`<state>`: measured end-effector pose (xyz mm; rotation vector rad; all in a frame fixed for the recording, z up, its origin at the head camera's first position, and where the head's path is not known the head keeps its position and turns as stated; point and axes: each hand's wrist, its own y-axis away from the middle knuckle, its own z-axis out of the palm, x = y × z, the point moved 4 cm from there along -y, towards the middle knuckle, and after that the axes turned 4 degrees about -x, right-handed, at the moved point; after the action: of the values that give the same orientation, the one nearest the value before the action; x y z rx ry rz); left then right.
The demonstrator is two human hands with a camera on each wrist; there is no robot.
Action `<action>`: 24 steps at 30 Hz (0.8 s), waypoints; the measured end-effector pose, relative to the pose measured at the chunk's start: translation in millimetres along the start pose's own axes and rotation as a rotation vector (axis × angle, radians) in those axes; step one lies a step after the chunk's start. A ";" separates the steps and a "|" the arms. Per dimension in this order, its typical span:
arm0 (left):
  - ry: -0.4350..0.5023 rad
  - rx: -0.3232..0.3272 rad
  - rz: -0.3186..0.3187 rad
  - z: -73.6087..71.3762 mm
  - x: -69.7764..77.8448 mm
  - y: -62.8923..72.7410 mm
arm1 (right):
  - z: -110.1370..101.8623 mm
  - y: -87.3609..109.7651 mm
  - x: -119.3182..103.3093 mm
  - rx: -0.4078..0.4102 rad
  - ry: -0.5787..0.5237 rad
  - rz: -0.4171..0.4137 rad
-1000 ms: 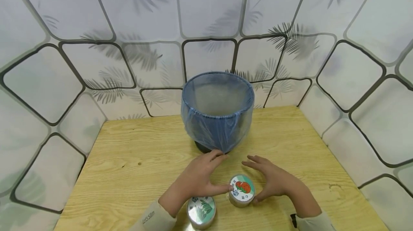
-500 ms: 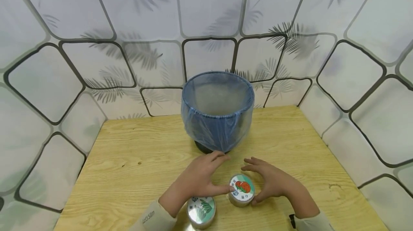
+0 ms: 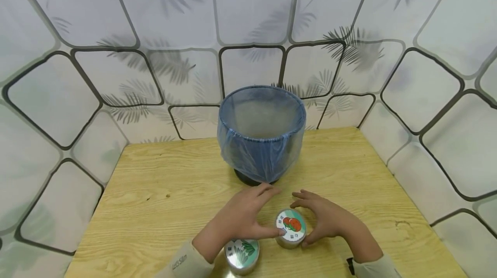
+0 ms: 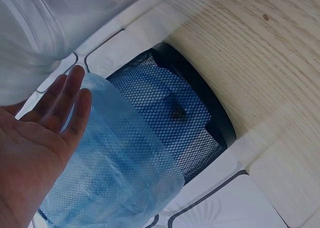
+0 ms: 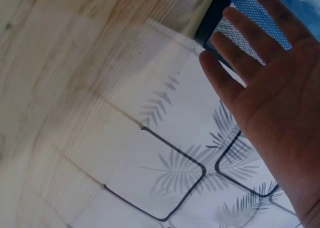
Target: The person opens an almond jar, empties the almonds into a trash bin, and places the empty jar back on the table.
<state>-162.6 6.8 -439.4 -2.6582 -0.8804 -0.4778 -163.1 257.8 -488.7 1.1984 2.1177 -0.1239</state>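
A round jar (image 3: 292, 223) with tomatoes on its top label stands upright on the table between both hands. My left hand (image 3: 242, 213) has its thumb at the near-left edge of that label, its other fingers stretched forward. My right hand (image 3: 330, 215) curves loosely at the jar's right, thumb tip by its side; whether it touches cannot be told. A second jar (image 3: 241, 257) with a green leafy label stands below my left wrist, partly covered by it. In the left wrist view, a clear plastic jar (image 4: 45, 22) shows beside the left hand; which one is unclear.
A black mesh bin (image 4: 175, 102) lined with a blue plastic bag (image 3: 264, 153) stands just beyond the hands. The wood-grain table (image 3: 174, 196) meets patterned cloth walls (image 3: 252, 19) at the back and sides.
My left hand has shifted slightly right, its thumb reaching a little farther over the tomato label. My right hand has drawn marginally closer to the jar. Both jars stay in place.
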 end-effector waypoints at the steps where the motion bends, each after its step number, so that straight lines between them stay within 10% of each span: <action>1: 0.003 -0.009 -0.003 0.3 0.4 -0.2 | 0.5 -0.2 0.1 -0.001 0.001 0.001; 24: -0.065 -0.098 0.052 18.7 8.9 -3.1 | 7.7 -2.6 -0.5 0.005 0.019 0.004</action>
<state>-153.7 20.8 -452.0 -2.7922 -0.8246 -0.4345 -161.1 252.9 -494.8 1.2107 2.1328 -0.1167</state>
